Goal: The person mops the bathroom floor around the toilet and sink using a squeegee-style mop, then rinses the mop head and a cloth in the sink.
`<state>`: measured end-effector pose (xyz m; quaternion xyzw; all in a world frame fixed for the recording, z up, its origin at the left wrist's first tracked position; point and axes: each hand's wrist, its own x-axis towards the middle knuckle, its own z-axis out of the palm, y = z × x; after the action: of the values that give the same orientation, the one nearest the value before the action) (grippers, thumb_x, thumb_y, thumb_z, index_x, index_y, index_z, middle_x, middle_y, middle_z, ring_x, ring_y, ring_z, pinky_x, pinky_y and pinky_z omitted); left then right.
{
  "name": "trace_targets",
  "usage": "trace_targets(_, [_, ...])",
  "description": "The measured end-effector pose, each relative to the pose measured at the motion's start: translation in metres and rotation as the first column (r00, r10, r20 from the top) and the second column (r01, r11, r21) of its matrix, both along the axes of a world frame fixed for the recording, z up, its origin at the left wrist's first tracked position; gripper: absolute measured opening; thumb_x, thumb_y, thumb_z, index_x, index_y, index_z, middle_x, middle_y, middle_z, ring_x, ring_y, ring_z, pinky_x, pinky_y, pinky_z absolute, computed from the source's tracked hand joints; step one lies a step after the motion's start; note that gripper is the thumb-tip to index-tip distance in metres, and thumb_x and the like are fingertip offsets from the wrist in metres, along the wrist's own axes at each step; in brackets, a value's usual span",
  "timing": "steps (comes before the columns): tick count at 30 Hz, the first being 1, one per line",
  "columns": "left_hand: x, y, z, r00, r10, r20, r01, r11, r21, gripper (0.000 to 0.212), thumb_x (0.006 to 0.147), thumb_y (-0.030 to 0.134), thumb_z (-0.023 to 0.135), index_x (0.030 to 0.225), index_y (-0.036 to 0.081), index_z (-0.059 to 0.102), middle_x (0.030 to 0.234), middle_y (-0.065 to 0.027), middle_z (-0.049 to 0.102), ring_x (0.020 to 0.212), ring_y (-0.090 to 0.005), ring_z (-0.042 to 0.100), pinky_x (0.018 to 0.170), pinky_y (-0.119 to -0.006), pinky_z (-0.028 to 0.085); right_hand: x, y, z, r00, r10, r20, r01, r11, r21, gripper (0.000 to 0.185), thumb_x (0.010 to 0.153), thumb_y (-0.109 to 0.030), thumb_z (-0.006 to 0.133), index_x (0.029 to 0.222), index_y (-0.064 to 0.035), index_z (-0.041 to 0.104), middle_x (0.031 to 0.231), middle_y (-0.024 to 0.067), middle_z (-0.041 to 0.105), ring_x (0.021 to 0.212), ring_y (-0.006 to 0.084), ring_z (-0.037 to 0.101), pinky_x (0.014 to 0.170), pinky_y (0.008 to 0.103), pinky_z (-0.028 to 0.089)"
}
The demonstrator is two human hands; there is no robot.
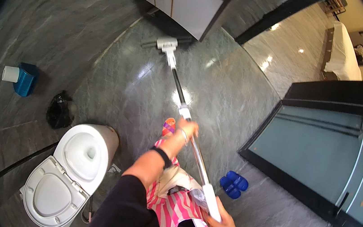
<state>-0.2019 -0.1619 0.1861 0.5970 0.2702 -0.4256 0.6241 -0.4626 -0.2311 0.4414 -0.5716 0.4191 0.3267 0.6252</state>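
Note:
A long-handled floor mop (199, 160) with a white and black pole runs diagonally across the middle of the view. My left hand (187, 129) is closed round the pole at its joint, halfway up. Around the white grip at the pole's upper end, low in the view, my right hand (224, 222) is closed. The mop's white and grey head (167, 43) lies on the grey tiled floor (130, 90), just before the cabinet; its flat bar looks blurred.
A toilet (109, 145) with its lid up stands at the lower left, near a black plastic bag (60, 110). Blue slippers (234, 184) lie right of my legs. A white cabinet (194, 9) is ahead, a doorway at upper right, a glass door (306, 149) at right.

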Motion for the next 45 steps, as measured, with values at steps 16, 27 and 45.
trace_targets(16, [-0.111, 0.025, -0.062, 0.975, 0.017, 0.219, -0.068, 0.971, 0.228, 0.036, 0.068, 0.008, 0.057, 0.101, -0.002, 0.048, 0.065, -0.0122, 0.059, 0.048, -0.0204, 0.057, 0.040, -0.035, 0.044, -0.079, -0.011, -0.021, 0.996, 0.058, 0.073, -0.054, 0.998, -0.043, 0.069, 0.081, -0.006, 0.064, 0.141, -0.0127, 0.029, 0.089, 0.0024, 0.061, 0.055, 0.0057, 0.047, 0.048, 0.0210, 0.040])
trace_targets(27, [-0.289, 0.000, 0.045, 0.819, -0.079, -0.569, -0.076, 0.967, -0.243, 0.018, 0.072, 0.012, 0.067, 0.079, -0.002, 0.058, 0.070, -0.0140, 0.062, 0.061, -0.0266, 0.063, 0.054, -0.040, 0.056, -0.149, -0.063, 0.164, 0.934, 0.004, -0.357, -0.043, 0.994, -0.103, 0.072, 0.072, 0.002, 0.055, 0.139, -0.0148, 0.034, 0.065, -0.0051, 0.050, 0.042, 0.0034, 0.038, 0.037, 0.0176, 0.030])
trace_targets(45, [-0.001, 0.107, -0.049, 0.953, 0.054, 0.300, -0.245, 0.721, 0.649, 0.095, 0.062, 0.021, 0.074, 0.135, -0.001, 0.019, 0.112, -0.0255, 0.054, 0.102, -0.0342, 0.056, 0.088, -0.037, 0.044, 0.045, -0.029, -0.020, 0.810, 0.559, 0.178, -0.547, 0.829, -0.117, 0.065, 0.082, -0.017, 0.063, 0.138, -0.0086, 0.031, 0.120, 0.0200, 0.054, 0.101, 0.0224, 0.060, 0.082, 0.0283, 0.046])
